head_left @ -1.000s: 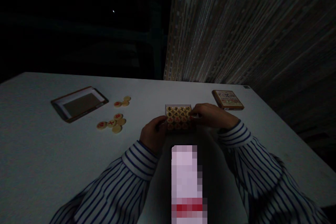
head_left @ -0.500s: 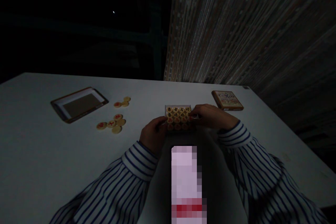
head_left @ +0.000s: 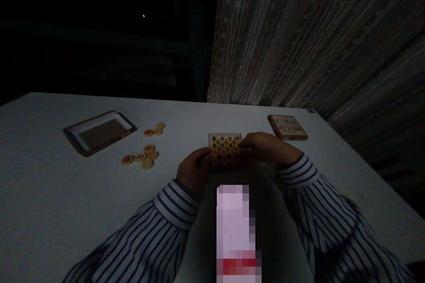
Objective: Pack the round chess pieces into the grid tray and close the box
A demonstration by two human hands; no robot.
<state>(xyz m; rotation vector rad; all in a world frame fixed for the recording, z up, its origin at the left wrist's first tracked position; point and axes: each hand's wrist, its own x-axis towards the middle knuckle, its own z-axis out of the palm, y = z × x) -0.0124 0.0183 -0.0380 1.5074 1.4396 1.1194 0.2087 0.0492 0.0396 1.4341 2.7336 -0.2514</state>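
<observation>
In the middle of the table a small box (head_left: 225, 134) holds rows of round Chinese chess pieces (head_left: 223, 146), the far ones with black characters and the near ones with red. My left hand (head_left: 194, 170) is closed at the box's left side, its fingertips against the edge. My right hand (head_left: 270, 148) is bent over the right side, thumb and fingers pinched at the end of the rows. Whether it grips a piece or the box wall is hidden. The near edge of the box lies in shadow.
Loose chess pieces (head_left: 140, 157) lie to the left, with a smaller group (head_left: 149, 132) behind them. Farther left is an open tray-like lid (head_left: 73, 142). A flat printed box (head_left: 288, 127) lies at right. A lit, pixelated screen (head_left: 235, 225) is in front. Strips of curtain (head_left: 259, 35) hang behind the table.
Both hands and the box stay in nearly the same place. The picture has become slightly darker.
</observation>
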